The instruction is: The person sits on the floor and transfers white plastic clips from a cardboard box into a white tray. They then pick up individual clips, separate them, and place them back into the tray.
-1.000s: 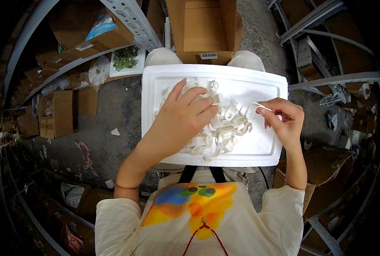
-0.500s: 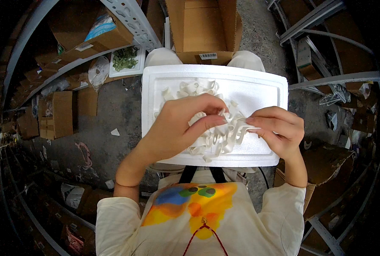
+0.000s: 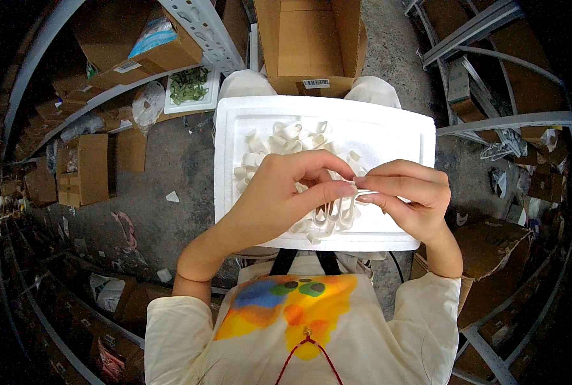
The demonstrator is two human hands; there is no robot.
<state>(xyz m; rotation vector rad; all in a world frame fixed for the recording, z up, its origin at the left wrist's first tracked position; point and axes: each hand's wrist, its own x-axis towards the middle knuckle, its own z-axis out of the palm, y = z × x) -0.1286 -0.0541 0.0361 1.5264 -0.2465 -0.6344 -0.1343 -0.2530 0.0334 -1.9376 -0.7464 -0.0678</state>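
A white foam lid (image 3: 398, 138) with a raised rim lies across my lap. On it sits a loose heap of curled white strips (image 3: 292, 133), some bent into loops. My left hand (image 3: 283, 189) is over the heap, thumb and forefinger pinched on a white strip (image 3: 365, 192). My right hand (image 3: 414, 196) comes from the right side and pinches the same strip between thumb and fingers. Looped white bands (image 3: 338, 217) hang below the left fingertips. My left hand hides part of the heap, and the fingertips cover where the strip is gripped.
An open cardboard box (image 3: 312, 48) stands just beyond my knees. To the left, a white tray (image 3: 212, 96) bears green pieces, near a cardboard box (image 3: 93, 170) on the floor. Metal shelving (image 3: 504, 122) runs along the right, with another carton (image 3: 491, 247) close by my right elbow.
My hands have drawn closer together, the right moving slightly left and the left fingertips slightly right and down. The bunch of strips between them now hangs as loops below the left fingers.
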